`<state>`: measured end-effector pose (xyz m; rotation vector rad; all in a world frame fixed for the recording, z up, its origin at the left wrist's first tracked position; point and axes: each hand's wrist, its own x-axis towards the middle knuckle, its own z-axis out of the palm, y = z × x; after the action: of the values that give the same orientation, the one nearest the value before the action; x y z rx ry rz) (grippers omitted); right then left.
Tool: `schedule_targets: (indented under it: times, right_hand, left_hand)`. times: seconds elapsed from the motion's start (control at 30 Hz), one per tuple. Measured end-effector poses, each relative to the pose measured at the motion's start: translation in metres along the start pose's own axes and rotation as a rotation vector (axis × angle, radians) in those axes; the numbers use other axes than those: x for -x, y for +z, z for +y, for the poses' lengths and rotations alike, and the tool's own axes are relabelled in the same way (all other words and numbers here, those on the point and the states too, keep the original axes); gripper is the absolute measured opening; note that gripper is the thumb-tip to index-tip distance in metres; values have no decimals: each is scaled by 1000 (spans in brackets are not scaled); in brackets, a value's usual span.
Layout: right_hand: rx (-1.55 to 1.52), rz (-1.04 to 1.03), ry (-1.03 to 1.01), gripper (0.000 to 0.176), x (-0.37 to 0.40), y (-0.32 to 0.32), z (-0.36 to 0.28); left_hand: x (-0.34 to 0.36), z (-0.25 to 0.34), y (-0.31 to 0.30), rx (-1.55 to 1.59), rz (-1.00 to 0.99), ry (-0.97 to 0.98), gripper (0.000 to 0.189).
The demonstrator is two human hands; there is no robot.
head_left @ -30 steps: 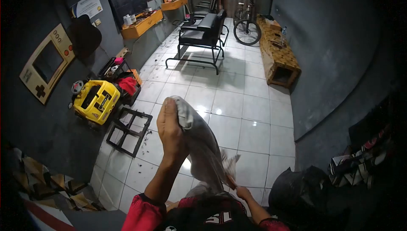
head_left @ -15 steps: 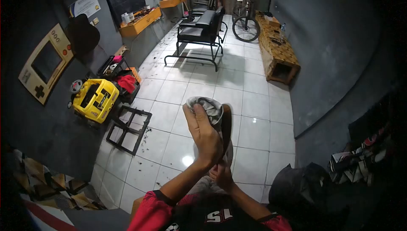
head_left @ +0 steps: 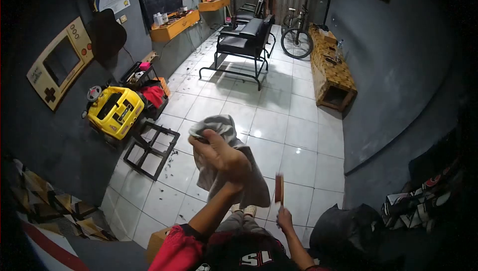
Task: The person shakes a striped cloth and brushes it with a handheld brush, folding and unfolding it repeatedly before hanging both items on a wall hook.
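A grey cloth [head_left: 254, 176] hangs down in loose folds from my left hand [head_left: 221, 157], which is raised at the middle of the view with its fingers closed on the upper part. Lower and to the right, my right hand [head_left: 285, 220] is wrapped round the handle of a brush [head_left: 280, 189]. The brush stands upright, with a wooden body and reddish bristles, apart from the cloth. Both of my feet show on the tiles below the cloth.
A black metal frame [head_left: 151, 150] lies on the tiled floor at the left, near a yellow toy car [head_left: 115, 111]. Black chairs [head_left: 243, 43] and a bicycle [head_left: 297, 39] stand farther off. A patterned wooden bench [head_left: 332, 76] runs along the right wall; a dark bag [head_left: 348, 226] is at the lower right.
My left hand has shifted left and the cloth has opened out below it. My right hand has moved right, away from the cloth, and the brush now shows clearly. The view has tilted slightly.
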<state>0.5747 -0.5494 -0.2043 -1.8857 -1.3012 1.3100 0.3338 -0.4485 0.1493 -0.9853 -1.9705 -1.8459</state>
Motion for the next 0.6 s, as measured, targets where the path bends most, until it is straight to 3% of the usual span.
schedule_targets:
  times: [0.07, 0.1, 0.13, 0.17, 0.23, 0.27, 0.3, 0.37, 0.4, 0.47, 0.53, 0.6]
  right_hand:
    - [-474, 2, -51, 30, 45, -7, -129]
    - [-642, -53, -134, 30, 60, -3, -161]
    - [-813, -124, -210, 30, 76, 1, -192]
    - [-548, -91, -352, 24, 74, 14, -193]
    - [-4, 86, -606, 18, 74, 39, -201]
    - [-42, -118, -486, 20, 94, 30, -227]
    - [-37, -64, -677, 22, 86, 45, -212]
    - [508, 183, -1148, 27, 41, 88, -121]
    - [365, -99, -685, 24, 44, 77, -129]
    - [680, -327, -514, 27, 26, 65, -73]
    - [888, -398, -387, 30, 7, 51, 9]
    - [1066, -669, -59, 32, -3, 32, 55]
  left_hand:
    - [17, 5, 7, -514, -54, 293, 53]
    - [13, 17, 6, 68, -122, 17, 53]
    - [13, 23, 7, 343, -162, -109, 54]
    - [12, 30, 8, 614, -169, -246, 54]
    - [15, 38, 8, 736, -181, -337, 52]
    - [18, 39, 9, 698, -174, -304, 50]
    - [22, 36, 9, 645, -168, -256, 49]
    - [28, 25, 6, 489, -128, -89, 47]
    - [29, 19, 1, 401, -101, 17, 46]
    - [20, 11, -8, 200, -12, 209, 44]
    - [0, 10, -15, -118, 134, 338, 43]
    - [-21, 13, -16, -382, 230, 322, 42]
